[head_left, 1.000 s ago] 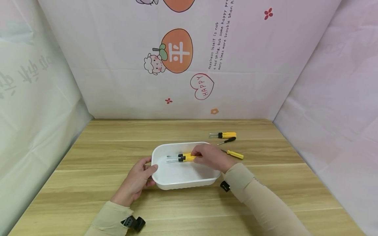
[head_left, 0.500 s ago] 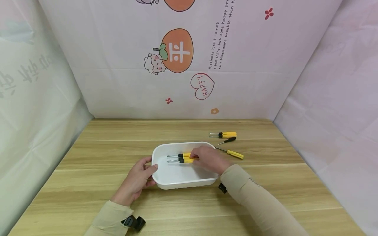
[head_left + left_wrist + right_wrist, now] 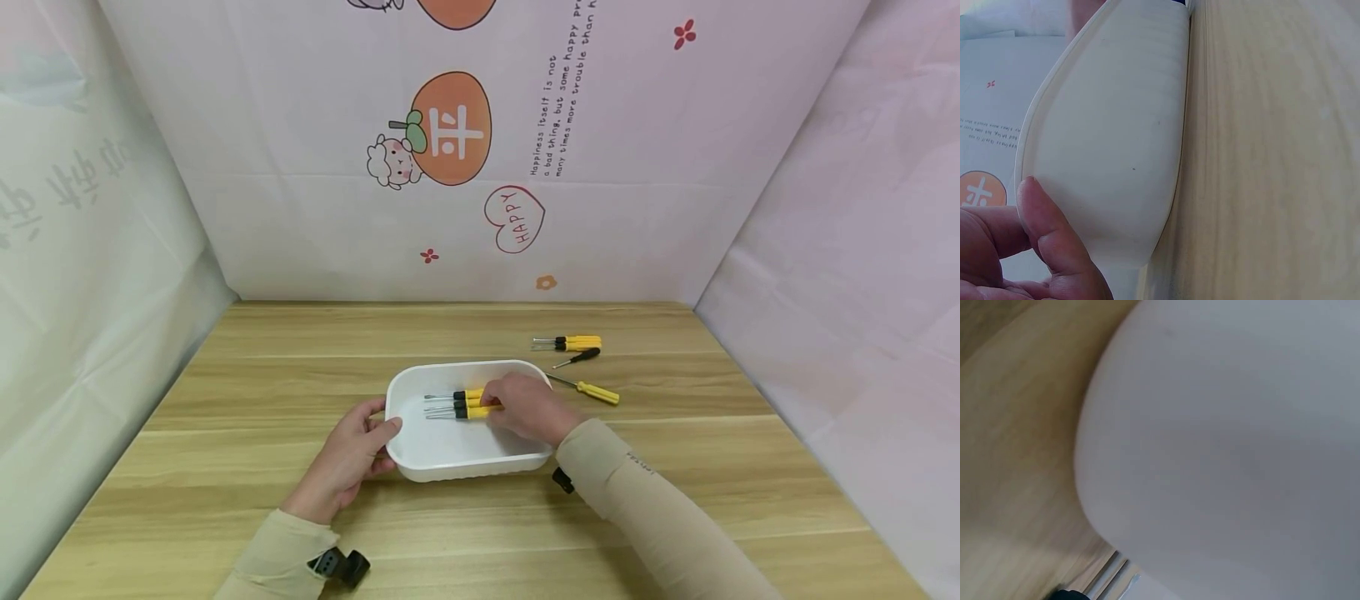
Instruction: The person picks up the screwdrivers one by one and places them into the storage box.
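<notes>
A white plastic tray (image 3: 467, 472) stands on the table, and my left hand (image 3: 351, 454) grips its left end, thumb over the rim. The left wrist view shows the thumb (image 3: 1054, 234) against the tray's outer wall (image 3: 1104, 137). Inside the tray several screwdrivers with yellow handles and black collars lie side by side, shafts pointing left. My right hand (image 3: 527, 408) reaches in and pinches the handle of the nearest screwdriver (image 3: 472, 413); the handle ends are hidden behind the fingers. The tray wall (image 3: 1222, 456) fills most of the right wrist view, where my right hand is out of sight.
Behind the tray's right end lie yellow-handled screwdrivers (image 3: 581, 342), a small black-handled screwdriver (image 3: 587, 356) and a yellow screwdriver (image 3: 597, 392) with its shaft toward the tray. Printed white cloth (image 3: 315, 208) surrounds the wooden table (image 3: 285, 350) at the back and sides.
My right hand has shifted slightly left inside the tray, and the nearest screwdriver now lies apart from the others, toward the tray's front. The left hand and the tray stay put.
</notes>
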The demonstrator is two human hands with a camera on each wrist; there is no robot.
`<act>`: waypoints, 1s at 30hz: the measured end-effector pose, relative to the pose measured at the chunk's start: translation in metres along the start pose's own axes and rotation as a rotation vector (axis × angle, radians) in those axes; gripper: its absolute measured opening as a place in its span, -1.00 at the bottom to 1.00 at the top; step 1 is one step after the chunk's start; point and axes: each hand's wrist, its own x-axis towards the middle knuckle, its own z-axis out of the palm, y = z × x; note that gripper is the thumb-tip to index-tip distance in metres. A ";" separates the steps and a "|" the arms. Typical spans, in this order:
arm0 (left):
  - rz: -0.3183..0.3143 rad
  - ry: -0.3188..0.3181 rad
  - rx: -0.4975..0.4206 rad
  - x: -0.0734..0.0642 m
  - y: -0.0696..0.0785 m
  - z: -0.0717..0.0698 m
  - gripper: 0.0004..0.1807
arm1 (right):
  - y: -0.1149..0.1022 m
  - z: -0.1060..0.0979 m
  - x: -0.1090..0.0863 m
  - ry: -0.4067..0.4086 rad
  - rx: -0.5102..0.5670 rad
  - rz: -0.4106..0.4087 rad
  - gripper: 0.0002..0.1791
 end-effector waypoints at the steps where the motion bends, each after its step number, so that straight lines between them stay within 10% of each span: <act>1: 0.000 0.000 -0.002 0.000 0.000 0.000 -0.40 | 0.000 0.000 0.000 -0.001 -0.001 0.001 -0.83; 30: 0.008 -0.005 -0.007 0.000 -0.001 0.000 -0.40 | -0.002 0.011 0.000 0.101 -0.075 -0.005 -0.82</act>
